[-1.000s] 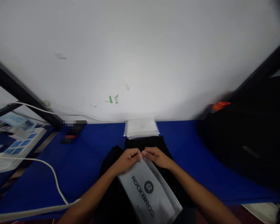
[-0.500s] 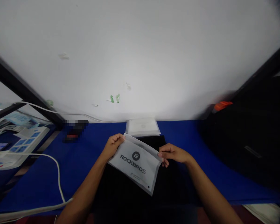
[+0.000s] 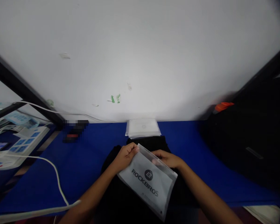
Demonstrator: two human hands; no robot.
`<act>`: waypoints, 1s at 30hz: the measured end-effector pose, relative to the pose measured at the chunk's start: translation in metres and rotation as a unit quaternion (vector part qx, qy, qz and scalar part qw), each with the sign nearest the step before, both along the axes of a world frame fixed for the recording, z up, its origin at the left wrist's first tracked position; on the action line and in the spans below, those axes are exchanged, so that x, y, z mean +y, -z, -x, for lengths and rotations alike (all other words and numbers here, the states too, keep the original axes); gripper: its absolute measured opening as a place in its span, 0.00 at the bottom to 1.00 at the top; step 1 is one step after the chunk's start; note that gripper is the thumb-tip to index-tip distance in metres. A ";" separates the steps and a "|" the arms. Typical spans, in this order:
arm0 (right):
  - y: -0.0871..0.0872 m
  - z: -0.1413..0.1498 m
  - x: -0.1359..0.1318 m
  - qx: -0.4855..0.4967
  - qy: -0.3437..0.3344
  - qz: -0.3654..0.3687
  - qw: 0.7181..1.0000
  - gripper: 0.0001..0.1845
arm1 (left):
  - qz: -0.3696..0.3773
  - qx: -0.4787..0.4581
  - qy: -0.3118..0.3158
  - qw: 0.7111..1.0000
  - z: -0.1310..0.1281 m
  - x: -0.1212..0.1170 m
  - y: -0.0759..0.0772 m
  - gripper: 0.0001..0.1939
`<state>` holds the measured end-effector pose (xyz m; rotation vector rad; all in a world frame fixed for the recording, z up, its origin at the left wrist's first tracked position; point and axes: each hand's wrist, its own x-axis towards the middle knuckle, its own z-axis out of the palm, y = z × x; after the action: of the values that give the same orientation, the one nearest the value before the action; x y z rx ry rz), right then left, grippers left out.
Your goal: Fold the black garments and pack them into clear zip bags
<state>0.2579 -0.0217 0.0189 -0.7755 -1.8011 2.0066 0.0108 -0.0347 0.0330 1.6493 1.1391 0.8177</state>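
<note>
ROCKBROS pouch (image 3: 142, 188) slants across the lower middle of the head view, its upper-left corner pinched between your left hand's (image 3: 125, 158) thumb and fingers, closed together. Your right hand (image 3: 170, 159) has its curled fingers (image 3: 157, 152) at the clear top strip (image 3: 165, 169), partly seen through it; whether they grip it cannot be told.

The pouch (image 3: 150, 181) is made of what looks like frosted, matt plastic, edged along its top by a clear, glossier band (image 3: 146, 151). A dull, smooth finish is shown by the blue cloth (image 3: 182, 149), while light is swallowed by the matt black fabric (image 3: 149, 141). The power strip (image 3: 30, 140) is cased in smooth white plastic.
</note>
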 end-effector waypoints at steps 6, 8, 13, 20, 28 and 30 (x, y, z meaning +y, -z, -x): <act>0.008 -0.002 -0.002 0.004 -0.048 0.085 0.995 0.27 | 0.070 -0.064 0.000 0.996 -0.003 -0.001 -0.002 0.19; 0.008 0.002 -0.002 0.009 -0.066 0.047 0.997 0.23 | 0.123 -0.117 -0.004 0.985 -0.002 0.003 -0.003 0.20; 0.005 0.007 -0.001 0.073 0.121 0.049 0.989 0.22 | 0.220 -0.321 -0.034 0.920 0.005 0.012 -0.001 0.29; -0.003 0.007 0.005 0.127 0.382 0.074 0.912 0.22 | 0.209 -0.206 0.110 0.950 -0.002 0.002 0.007 0.24; -0.014 -0.008 0.006 0.098 0.344 0.109 0.927 0.13 | 0.165 -0.357 -0.184 0.901 0.005 0.021 0.012 0.17; -0.014 -0.008 0.004 0.078 0.298 0.111 0.945 0.13 | 0.155 -0.393 -0.234 0.876 0.005 0.023 0.012 0.16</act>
<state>0.2655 -0.0176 0.0326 -1.0436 -1.0825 1.8019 0.0054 -0.0114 0.0211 0.6371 0.9922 1.3667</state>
